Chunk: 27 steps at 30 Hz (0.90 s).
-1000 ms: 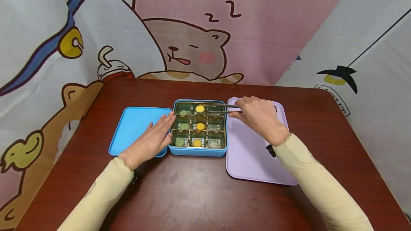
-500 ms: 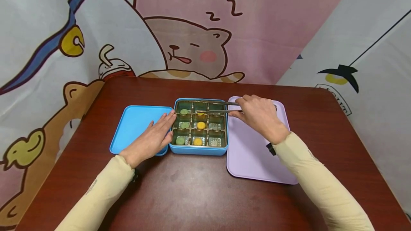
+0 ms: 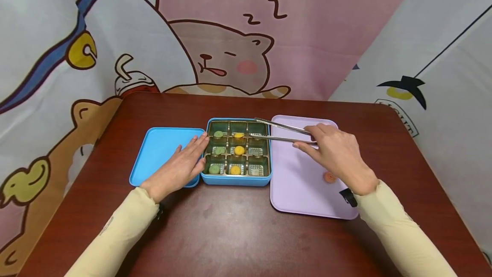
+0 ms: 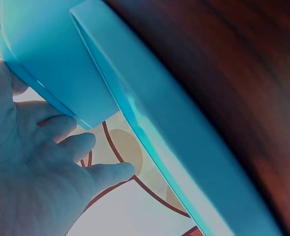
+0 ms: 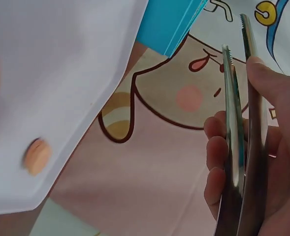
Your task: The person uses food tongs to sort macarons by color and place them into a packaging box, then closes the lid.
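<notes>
My left hand (image 3: 178,161) has its fingers extended against the left rim of a blue box (image 3: 236,181). In the left wrist view the fingers (image 4: 78,146) touch the box's side. My right hand (image 3: 338,151) grips metal tongs (image 3: 284,139), their serrated tips apart with nothing between them, over the box's back right corner. The box holds a gold divided insert. Round green cookies (image 3: 214,169) sit in its left column, round yellow cookies (image 3: 235,170) in the middle column. No cookie shows in the right column.
A lilac tray (image 3: 300,195) lies right of the box. A pinkish-orange cookie (image 3: 329,177) is on it, partly behind my right wrist; the right wrist view shows another such cookie (image 5: 37,157) near the tray edge. A blue lid (image 3: 157,151) lies left of the box.
The yellow cookie that was between the tongs now sits in the back middle compartment. My right hand and the tongs have moved right, the tips spreading wider. My left hand stays put.
</notes>
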Motion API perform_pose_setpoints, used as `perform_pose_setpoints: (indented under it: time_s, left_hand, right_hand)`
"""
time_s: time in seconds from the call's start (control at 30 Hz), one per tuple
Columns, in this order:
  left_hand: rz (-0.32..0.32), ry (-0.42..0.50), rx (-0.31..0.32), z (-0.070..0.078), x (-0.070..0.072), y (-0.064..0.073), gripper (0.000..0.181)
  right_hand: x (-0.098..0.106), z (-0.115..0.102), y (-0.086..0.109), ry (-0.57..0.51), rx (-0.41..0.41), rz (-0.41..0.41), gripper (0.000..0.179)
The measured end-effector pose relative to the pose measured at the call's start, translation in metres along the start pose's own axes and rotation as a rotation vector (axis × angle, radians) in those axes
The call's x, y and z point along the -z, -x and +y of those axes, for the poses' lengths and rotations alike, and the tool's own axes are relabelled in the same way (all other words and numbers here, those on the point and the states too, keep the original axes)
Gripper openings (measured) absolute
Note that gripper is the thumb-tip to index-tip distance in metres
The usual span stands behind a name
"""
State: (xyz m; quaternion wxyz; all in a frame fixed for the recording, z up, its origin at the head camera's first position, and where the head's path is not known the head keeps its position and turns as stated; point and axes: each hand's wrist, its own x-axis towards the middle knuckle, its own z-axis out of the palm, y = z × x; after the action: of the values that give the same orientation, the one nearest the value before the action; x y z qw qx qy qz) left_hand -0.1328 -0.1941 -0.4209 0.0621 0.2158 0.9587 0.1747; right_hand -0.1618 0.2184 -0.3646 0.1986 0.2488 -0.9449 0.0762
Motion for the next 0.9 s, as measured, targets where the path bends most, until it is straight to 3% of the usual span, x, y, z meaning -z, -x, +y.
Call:
perform_pose_setpoints:
  time_s: [0.23, 0.43, 0.9]
  left_hand:
    - [0.007, 0.003, -0.010, 0.000, -0.001, 0.000, 0.067]
    - [0.008, 0.003, -0.014, 0.000, -0.002, 0.000, 0.066]
    - [0.020, 0.004, -0.022, 0.000, -0.002, 0.001, 0.064]
  right_hand:
    - [0.014, 0.012, 0.033, -0.020, -0.058, 0.024, 0.044]
    - [0.024, 0.028, 0.054, -0.039, -0.046, 0.014, 0.051]
    - [0.027, 0.065, 0.093, -0.045, -0.133, 0.017, 0.046]
